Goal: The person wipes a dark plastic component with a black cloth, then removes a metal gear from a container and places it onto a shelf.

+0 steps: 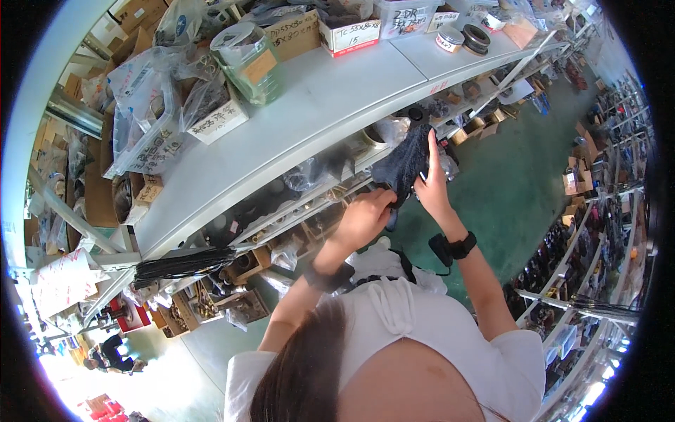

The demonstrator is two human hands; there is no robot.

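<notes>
In front of me, beside the shelf edge, hangs a dark navy cloth (402,163), bunched and drooping. The fingers of my left hand (367,216) are closed on its lower edge in a pinch. Along its right side lies my right hand (434,184), gripping it with one finger stretched upward; the cloth hides part of the grip. Each wrist wears a black band, and a small black box sits by the right one.
A grey shelf (316,95) runs across ahead, bearing cardboard boxes, plastic-wrapped parts, a greenish clear container (246,65) and black rings (476,39). Lower shelves hold more parts. Packed racks (598,239) stand to the right across a green floor (506,186). Another person (116,355) is far lower left.
</notes>
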